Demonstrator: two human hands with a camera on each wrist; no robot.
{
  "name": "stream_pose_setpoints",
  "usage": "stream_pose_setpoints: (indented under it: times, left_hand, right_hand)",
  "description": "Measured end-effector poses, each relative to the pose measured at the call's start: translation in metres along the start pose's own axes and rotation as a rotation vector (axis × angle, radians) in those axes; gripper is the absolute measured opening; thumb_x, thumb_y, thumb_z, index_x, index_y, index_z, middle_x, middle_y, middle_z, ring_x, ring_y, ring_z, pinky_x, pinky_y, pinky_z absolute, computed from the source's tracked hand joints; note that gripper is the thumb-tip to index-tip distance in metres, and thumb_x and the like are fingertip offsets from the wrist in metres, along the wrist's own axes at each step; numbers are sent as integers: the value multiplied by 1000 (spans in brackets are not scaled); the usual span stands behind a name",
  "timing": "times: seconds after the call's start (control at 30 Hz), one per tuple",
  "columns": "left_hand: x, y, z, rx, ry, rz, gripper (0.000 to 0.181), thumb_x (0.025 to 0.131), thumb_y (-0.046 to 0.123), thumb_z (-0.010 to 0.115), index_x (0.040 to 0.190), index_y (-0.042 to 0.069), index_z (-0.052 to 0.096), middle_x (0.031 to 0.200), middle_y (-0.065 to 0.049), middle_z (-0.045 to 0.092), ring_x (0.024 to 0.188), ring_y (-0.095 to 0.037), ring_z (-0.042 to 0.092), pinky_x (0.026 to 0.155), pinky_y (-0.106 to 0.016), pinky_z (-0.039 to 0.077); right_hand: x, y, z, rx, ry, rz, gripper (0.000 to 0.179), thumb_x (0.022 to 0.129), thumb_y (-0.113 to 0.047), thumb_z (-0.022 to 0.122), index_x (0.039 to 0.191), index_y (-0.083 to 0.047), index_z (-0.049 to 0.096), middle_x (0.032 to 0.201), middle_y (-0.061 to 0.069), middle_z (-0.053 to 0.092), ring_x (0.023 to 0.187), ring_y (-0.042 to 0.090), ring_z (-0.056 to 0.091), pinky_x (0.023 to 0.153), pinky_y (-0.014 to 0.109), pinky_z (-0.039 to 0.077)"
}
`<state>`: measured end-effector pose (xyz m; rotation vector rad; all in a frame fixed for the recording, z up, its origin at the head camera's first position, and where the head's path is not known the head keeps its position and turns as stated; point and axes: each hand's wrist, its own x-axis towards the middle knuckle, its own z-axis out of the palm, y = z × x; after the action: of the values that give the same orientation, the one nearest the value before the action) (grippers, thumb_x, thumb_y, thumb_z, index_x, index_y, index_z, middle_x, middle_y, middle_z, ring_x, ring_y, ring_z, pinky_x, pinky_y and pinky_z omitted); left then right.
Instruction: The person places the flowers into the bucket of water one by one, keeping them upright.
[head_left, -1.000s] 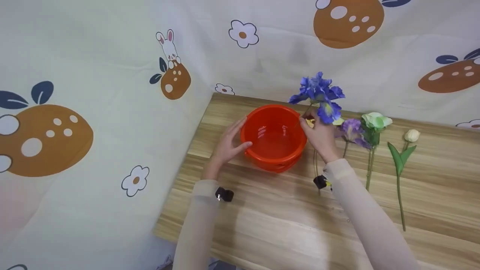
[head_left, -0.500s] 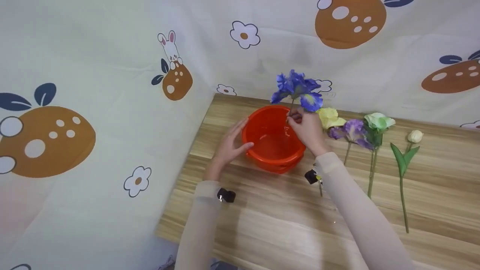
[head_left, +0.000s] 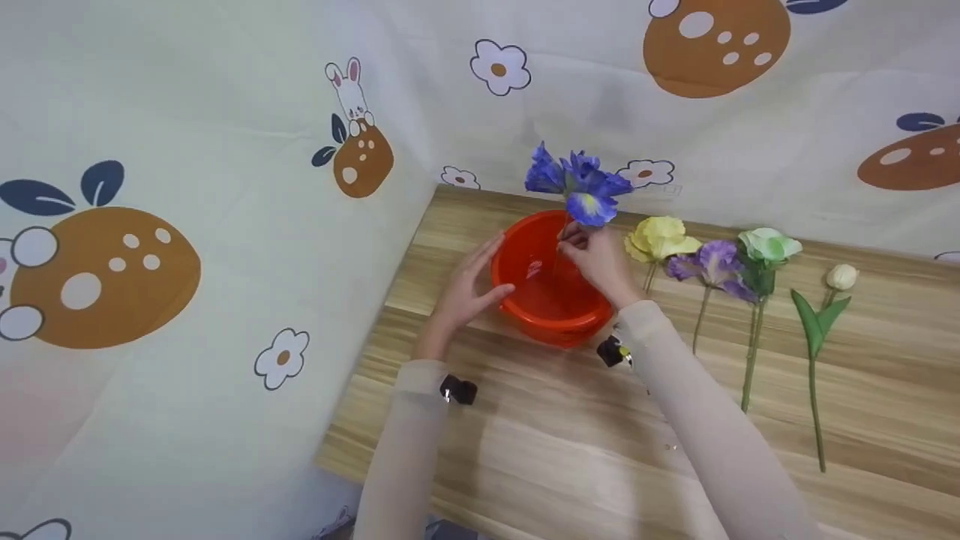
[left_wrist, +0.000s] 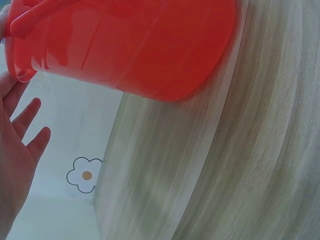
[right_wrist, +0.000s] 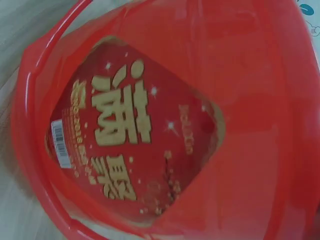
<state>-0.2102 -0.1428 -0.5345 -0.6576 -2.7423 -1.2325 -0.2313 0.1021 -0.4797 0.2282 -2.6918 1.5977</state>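
Observation:
My right hand (head_left: 596, 259) pinches the stem of a blue iris (head_left: 581, 184) over the red bucket (head_left: 559, 324). The stem reaches down inside the bucket, and its bloom stands above the far rim. My left hand (head_left: 463, 292) rests against the bucket's left rim with thumb and fingers spread. In the left wrist view, the left hand (left_wrist: 15, 145) shows several nearly straight fingers, some touching the rim and others free. Neither the right hand nor the iris shows in the right wrist view, where the bucket's label (right_wrist: 135, 130) and its hanging handle (right_wrist: 32, 125) fill the picture.
To the bucket's right on the wooden table (head_left: 555, 435) lie a yellow flower (head_left: 660, 238), a purple iris (head_left: 716, 266), a pale green flower (head_left: 769, 246) and a white tulip (head_left: 841, 277). A patterned cloth (head_left: 225, 247) hangs at the left and back.
My right hand has moved left with the blue iris, from beside the bucket to over its opening, uncovering the yellow flower. My left hand has stayed at the rim.

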Motion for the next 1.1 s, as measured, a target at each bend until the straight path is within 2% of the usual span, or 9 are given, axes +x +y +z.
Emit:
stream_pose_setpoints:
  times: [0.13, 0.27, 0.4, 0.63, 0.9, 1.0, 1.1]
  left_hand:
    - [0, 2, 0, 18, -12, -17, 75, 84, 57, 59, 148, 37, 25, 154, 16, 23, 142, -22, 24, 110, -55, 28]
    - [-1, 2, 2, 27, -19, -28, 76, 84, 56, 60, 148, 38, 24, 153, 22, 18, 143, -14, 21, 110, -54, 26]
    - [0, 2, 2, 24, -19, -25, 75, 84, 50, 63, 148, 39, 24, 153, 24, 18, 142, -13, 22, 110, -53, 27]
    - [2, -1, 3, 15, -13, 15, 76, 85, 44, 65, 149, 33, 25, 154, 17, 22, 142, -14, 24, 111, -51, 27]
    - [2, -2, 1, -18, 6, 66, 75, 85, 52, 61, 149, 27, 29, 154, 4, 29, 142, -12, 24, 113, -49, 25]
    - [1, -3, 1, -16, 8, 60, 75, 85, 49, 62, 149, 28, 29, 154, 7, 27, 142, -13, 25, 113, -48, 25]
    - [0, -3, 0, -17, 11, 49, 75, 85, 39, 67, 149, 28, 29, 154, 10, 26, 142, -16, 26, 113, -49, 25]
  right_hand:
    - [3, 1, 5, -20, -9, -3, 12, 84, -6, 68, 94, -1, 66, 91, 14, 68, 85, 24, 65, 79, 35, 54]
    - [5, 4, 11, -32, -39, 36, 12, 84, -6, 68, 94, -1, 66, 92, 15, 69, 85, 23, 66, 80, 35, 54]
    - [7, 7, 15, -64, -71, 66, 11, 84, -7, 67, 94, -1, 66, 91, 13, 69, 84, 22, 66, 79, 35, 54]
    - [11, 9, 18, -93, -166, 123, 12, 85, -9, 66, 95, -1, 67, 92, 13, 69, 83, 21, 63, 72, 29, 51]
    - [15, 9, 20, -54, -213, 204, 13, 89, -10, 63, 99, -2, 64, 97, 14, 68, 86, 21, 63, 77, 31, 53]
    - [16, 9, 20, -37, -221, 215, 14, 90, -10, 62, 100, -2, 63, 97, 15, 67, 85, 21, 62, 77, 31, 53]
    - [16, 8, 21, -14, -233, 231, 14, 90, -9, 60, 102, -1, 63, 98, 15, 67, 86, 21, 63, 78, 32, 54]
